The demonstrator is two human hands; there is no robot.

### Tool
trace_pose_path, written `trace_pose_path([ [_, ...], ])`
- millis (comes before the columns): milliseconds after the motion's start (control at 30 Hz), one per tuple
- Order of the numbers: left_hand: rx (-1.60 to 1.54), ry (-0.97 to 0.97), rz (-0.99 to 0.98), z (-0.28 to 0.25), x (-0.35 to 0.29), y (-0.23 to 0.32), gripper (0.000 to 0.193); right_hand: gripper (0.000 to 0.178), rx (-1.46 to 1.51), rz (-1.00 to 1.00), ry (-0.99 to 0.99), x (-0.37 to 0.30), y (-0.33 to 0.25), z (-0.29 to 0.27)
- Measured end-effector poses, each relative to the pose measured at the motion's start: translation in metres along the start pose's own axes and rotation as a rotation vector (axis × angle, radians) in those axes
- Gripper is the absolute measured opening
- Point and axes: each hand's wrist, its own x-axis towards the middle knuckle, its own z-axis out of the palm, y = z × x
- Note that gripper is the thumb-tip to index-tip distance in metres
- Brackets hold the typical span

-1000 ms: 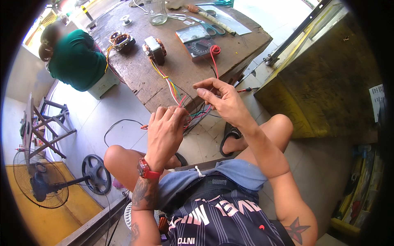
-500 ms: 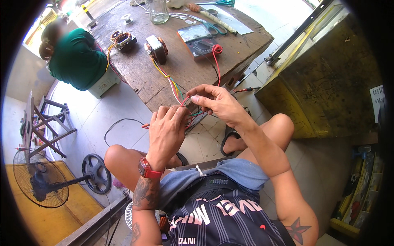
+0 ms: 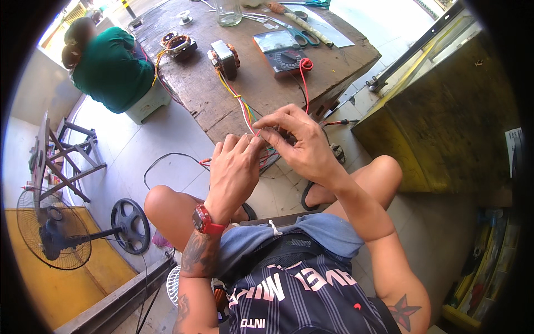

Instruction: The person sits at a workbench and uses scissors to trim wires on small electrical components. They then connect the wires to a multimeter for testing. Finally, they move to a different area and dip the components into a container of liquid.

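Well left of the multimeter [image 3: 281, 53], a wound coil core [image 3: 181, 45] sat on the worktop [image 3: 203, 92]; just left of it stood a second coil core [image 3: 225, 59], its coloured wires [image 3: 246, 113] running off the near edge. Nearer the person and left of the multimeter, the left hand [image 3: 236, 167] was curled around wires; on its near side, the right hand [image 3: 300, 143] pinched a red wire [image 3: 256, 133].

Person in green top [image 3: 114, 69] sits at ten o'clock. Wooden stand [image 3: 65, 178] at nine, black fan [image 3: 54, 242] below it. Glass jar [image 3: 228, 18] near twelve.
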Motion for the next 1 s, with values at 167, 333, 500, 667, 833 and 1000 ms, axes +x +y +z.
trace_pose_path([
  [167, 0.013, -0.006, 0.002, 0.001, -0.001, -0.002, 0.016, 0.023, 0.075, 0.139, -0.121, 0.001, -0.011, -0.001],
  [333, 0.002, 0.014, 0.004, 0.001, -0.002, -0.001, 0.015, 0.022, 0.009, 0.043, -0.085, 0.004, -0.008, 0.005],
  [500, 0.000, 0.000, -0.014, 0.001, 0.000, 0.001, 0.016, 0.019, -0.009, 0.064, -0.052, 0.004, -0.003, 0.007],
  [667, -0.013, 0.004, -0.009, -0.001, 0.000, 0.000, 0.014, 0.018, -0.011, 0.050, -0.070, 0.004, -0.006, 0.002],
  [833, -0.078, -0.049, -0.056, -0.005, 0.000, -0.001, 0.011, 0.018, -0.036, 0.166, -0.071, 0.022, 0.010, -0.015],
  [1000, -0.130, -0.025, -0.058, -0.007, 0.000, -0.004, 0.011, 0.020, -0.297, 0.033, -0.141, 0.057, 0.041, -0.017],
])
